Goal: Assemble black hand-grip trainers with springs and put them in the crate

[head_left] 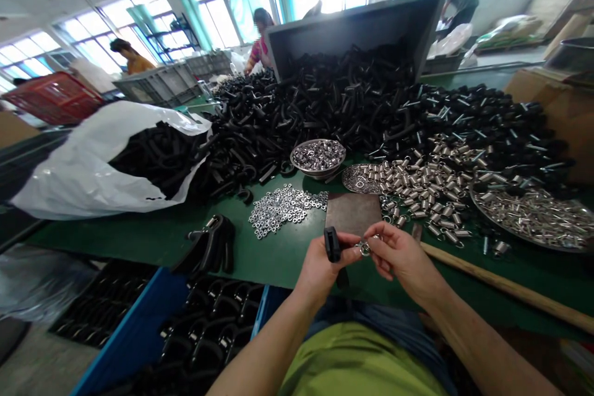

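My left hand is closed around a black curved plastic part, its squared end sticking up above the fingers. Between my two hands sits a small shiny metal ring; the fingertips of my right hand pinch at it, and the left fingertips touch its other side. Whether the ring belongs to a spring is hard to make out. Just beyond my hands lies a flat metal plate. Loose nuts are spread to its left, and coil springs are heaped to its right.
A metal bowl of small parts stands behind the plate. Black parts pile up before a tipped grey bin. A wooden-handled hammer and a tray of screws lie right. A blue crate stands lower left. Other people work farther back.
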Demonstrator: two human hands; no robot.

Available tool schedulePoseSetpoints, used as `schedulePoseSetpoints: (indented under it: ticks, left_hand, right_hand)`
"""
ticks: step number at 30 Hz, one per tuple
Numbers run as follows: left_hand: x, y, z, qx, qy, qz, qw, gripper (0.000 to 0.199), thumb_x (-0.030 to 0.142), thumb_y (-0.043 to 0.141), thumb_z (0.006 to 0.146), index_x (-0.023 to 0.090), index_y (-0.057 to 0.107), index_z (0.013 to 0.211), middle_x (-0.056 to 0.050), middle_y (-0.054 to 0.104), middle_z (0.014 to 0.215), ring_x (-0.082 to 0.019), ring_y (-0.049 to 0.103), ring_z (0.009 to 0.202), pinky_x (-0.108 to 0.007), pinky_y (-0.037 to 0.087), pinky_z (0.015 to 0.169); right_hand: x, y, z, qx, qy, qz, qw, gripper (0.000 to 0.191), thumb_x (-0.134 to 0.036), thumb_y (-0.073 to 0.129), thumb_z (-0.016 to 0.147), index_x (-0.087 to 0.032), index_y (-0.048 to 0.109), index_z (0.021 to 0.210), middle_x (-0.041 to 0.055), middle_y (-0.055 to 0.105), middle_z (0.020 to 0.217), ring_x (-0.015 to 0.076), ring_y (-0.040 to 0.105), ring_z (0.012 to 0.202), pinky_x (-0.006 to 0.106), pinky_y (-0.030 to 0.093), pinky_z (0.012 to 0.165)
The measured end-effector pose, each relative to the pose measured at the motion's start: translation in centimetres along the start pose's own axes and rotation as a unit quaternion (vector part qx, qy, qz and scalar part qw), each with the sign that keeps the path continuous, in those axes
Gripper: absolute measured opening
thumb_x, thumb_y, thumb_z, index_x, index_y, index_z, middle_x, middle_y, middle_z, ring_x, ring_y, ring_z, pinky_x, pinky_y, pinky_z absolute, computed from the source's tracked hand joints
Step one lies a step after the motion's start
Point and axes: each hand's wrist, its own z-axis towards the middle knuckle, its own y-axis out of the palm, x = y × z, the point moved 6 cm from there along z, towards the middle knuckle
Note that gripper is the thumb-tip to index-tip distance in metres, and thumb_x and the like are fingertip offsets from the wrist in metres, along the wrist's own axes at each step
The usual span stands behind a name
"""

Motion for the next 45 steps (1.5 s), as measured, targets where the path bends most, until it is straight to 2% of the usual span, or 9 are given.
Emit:
schedulePoseSetpoints:
  ticks: [6, 11, 14, 18, 20, 23, 27, 34, 45]
  left_hand:
    - [-0.2, -1.1, 0.5, -0.002, 0.011, 0.036, 0.999, 0.021, 0.027, 0.077, 0.060, 0.016, 0.070, 0.078, -0.001, 0.066, 0.071, -0.014, 0.055, 0.065, -0.023, 0.041, 0.062]
    - [0.5, -1.3, 0.7, 0.003, 0.088, 0.119, 0.989, 0.013, 0.028, 0.071, 0.068, 0.019, 0.072, 0.078, -0.004, 0.067, 0.075, -0.017, 0.058, 0.069, -0.026, 0.043, 0.066]
    - [0.4, -1.1, 0.8, 0.018, 0.133, 0.142, 0.981, 0.011, 0.029, 0.068, 0.072, 0.021, 0.072, 0.078, -0.005, 0.068, 0.081, -0.019, 0.060, 0.076, -0.027, 0.044, 0.073]
    - [-3.3, -0.4, 2.0, 0.000, -0.054, -0.018, 0.998, 0.024, 0.038, 0.069, 0.069, 0.018, 0.061, 0.079, 0.002, 0.054, 0.056, -0.009, 0.045, 0.045, -0.020, 0.034, 0.045]
    - [-5.0, 0.6, 2.4, -0.035, -0.157, -0.133, 0.978, 0.030, 0.037, 0.072, 0.065, 0.017, 0.054, 0.077, 0.007, 0.041, 0.049, -0.005, 0.031, 0.040, -0.017, 0.025, 0.040]
    - [-5.9, 2.1, 3.0, -0.078, -0.224, -0.227, 0.945, 0.031, 0.028, 0.075, 0.061, 0.016, 0.051, 0.078, 0.009, 0.035, 0.050, -0.003, 0.028, 0.043, -0.013, 0.022, 0.040]
    - [-5.8, 3.3, 3.6, -0.094, -0.224, -0.242, 0.939, 0.031, 0.022, 0.075, 0.060, 0.016, 0.052, 0.080, 0.008, 0.036, 0.055, -0.003, 0.030, 0.045, -0.013, 0.023, 0.040]
    - [-5.9, 2.9, 4.7, -0.085, -0.195, -0.200, 0.956, 0.030, 0.028, 0.073, 0.063, 0.015, 0.053, 0.080, 0.008, 0.034, 0.053, -0.004, 0.025, 0.045, -0.014, 0.020, 0.040]
    - [-5.9, 2.3, 5.9, -0.075, -0.177, -0.148, 0.970, 0.027, 0.031, 0.069, 0.068, 0.015, 0.053, 0.082, 0.007, 0.035, 0.055, -0.005, 0.027, 0.047, -0.016, 0.022, 0.042]
  right_hand:
    - [0.5, 0.2, 0.6, -0.011, 0.023, 0.025, 0.999, 0.031, -0.043, 0.068, 0.072, -0.019, 0.052, 0.084, -0.0065, 0.051, 0.053, 0.0058, 0.039, 0.040, 0.017, 0.032, 0.034]
    - [-0.1, -0.3, 1.0, 0.012, -0.008, -0.066, 0.998, 0.032, -0.041, 0.069, 0.070, -0.020, 0.051, 0.086, -0.0056, 0.054, 0.059, 0.0077, 0.045, 0.041, 0.021, 0.038, 0.037]
    - [-1.2, -0.9, 1.2, 0.039, -0.053, -0.188, 0.980, 0.029, -0.039, 0.070, 0.069, -0.021, 0.054, 0.086, -0.0034, 0.057, 0.065, 0.0105, 0.050, 0.047, 0.024, 0.041, 0.041]
    - [-3.4, -1.4, 1.4, 0.087, -0.150, -0.372, 0.912, 0.015, -0.032, 0.065, 0.074, -0.024, 0.060, 0.086, 0.0013, 0.064, 0.082, 0.0168, 0.060, 0.070, 0.030, 0.048, 0.063]
    - [-3.9, -1.7, 1.7, 0.094, -0.154, -0.392, 0.902, 0.014, -0.032, 0.064, 0.075, -0.024, 0.060, 0.087, 0.0016, 0.066, 0.085, 0.0176, 0.061, 0.072, 0.031, 0.048, 0.067]
    - [-4.1, -2.0, 2.1, 0.101, -0.136, -0.390, 0.905, 0.017, -0.034, 0.065, 0.074, -0.025, 0.059, 0.087, 0.0012, 0.066, 0.081, 0.0181, 0.061, 0.069, 0.032, 0.048, 0.066]
    - [-4.0, -1.6, 2.5, 0.083, -0.123, -0.395, 0.907, 0.016, -0.032, 0.064, 0.075, -0.026, 0.058, 0.088, 0.0008, 0.067, 0.083, 0.0195, 0.063, 0.075, 0.031, 0.047, 0.067]
    - [-4.1, -0.7, 3.1, 0.068, -0.147, -0.516, 0.841, 0.010, -0.025, 0.058, 0.079, -0.025, 0.061, 0.088, 0.0006, 0.067, 0.083, 0.0193, 0.063, 0.079, 0.030, 0.044, 0.070]
    - [-3.6, -1.3, 4.1, 0.075, -0.103, -0.517, 0.846, 0.012, -0.027, 0.058, 0.079, -0.024, 0.061, 0.091, -0.0013, 0.068, 0.083, 0.0174, 0.063, 0.079, 0.027, 0.043, 0.070]
